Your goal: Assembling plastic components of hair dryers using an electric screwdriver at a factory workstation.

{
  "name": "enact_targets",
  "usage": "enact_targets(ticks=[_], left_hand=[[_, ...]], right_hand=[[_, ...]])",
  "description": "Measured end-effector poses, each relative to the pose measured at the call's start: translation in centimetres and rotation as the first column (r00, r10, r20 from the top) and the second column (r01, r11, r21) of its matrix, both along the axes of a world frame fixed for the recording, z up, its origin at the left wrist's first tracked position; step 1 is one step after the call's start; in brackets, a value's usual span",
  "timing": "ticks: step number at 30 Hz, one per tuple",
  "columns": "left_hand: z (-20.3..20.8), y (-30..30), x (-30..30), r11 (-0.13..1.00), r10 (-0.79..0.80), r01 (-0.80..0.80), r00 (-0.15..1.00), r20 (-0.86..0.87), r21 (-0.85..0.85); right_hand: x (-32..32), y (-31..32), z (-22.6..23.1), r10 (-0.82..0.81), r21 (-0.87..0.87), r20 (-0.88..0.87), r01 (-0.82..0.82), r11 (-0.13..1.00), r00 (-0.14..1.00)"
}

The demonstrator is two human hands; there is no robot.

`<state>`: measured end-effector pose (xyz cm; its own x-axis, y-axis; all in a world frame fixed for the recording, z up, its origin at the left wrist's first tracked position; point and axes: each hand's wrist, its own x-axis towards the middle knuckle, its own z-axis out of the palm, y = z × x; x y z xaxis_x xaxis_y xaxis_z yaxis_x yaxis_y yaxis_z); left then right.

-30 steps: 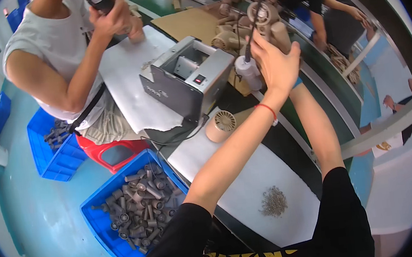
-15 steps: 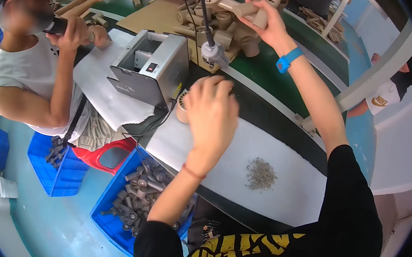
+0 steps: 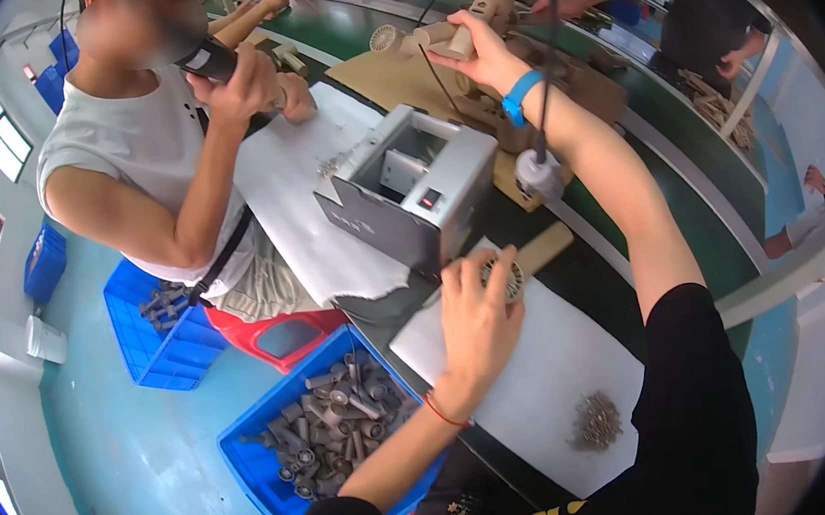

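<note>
My left hand has its fingers curled over the round slotted grille of a beige hair dryer body, at the far end of the white sheet. Its handle points away to the right. Farther off, my right hand reaches over the heap of parts, closed around a beige tube-shaped handle. Whether that handle joins a round head beside it is unclear. A small pile of screws lies on the near part of the sheet.
A grey box-shaped device with a red switch stands left of my hands. A white connector hangs by a cable. A blue bin holds grey housings. At left, a co-worker's hand grips a black tool.
The view has shifted, with the bench lower in the picture. My right hand has moved left and farther over the parts. The body under my left hand now shows its handle.
</note>
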<state>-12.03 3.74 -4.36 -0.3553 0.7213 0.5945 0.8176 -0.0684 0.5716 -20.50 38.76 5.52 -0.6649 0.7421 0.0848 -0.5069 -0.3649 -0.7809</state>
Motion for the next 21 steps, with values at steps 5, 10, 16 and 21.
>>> enact_targets(ticks=[5, 10, 16, 21], left_hand=[[0.2, 0.2, -0.4, 0.999, -0.047, 0.049, 0.995, 0.091, -0.023], [0.6, 0.1, -0.8, 0.999, -0.027, 0.032, 0.994, 0.108, -0.043], [0.1, 0.1, -0.8, 0.997, -0.034, 0.043, 0.991, 0.128, -0.065], [0.2, 0.1, -0.6, 0.993, -0.059, 0.073, 0.987, 0.147, -0.09]], right_hand=[[-1.1, 3.9, -0.2, 0.201, -0.108, -0.093, -0.21, 0.972, 0.975], [2.1, 5.8, -0.6, 0.08, -0.054, -0.065, -0.083, 0.995, 0.995], [-0.1, 7.0, 0.2, -0.005, 0.062, 0.121, -0.002, 0.998, 0.993], [-4.9, 6.9, -2.9, 0.081, 0.575, 0.284, -0.238, 0.783, 0.955]])
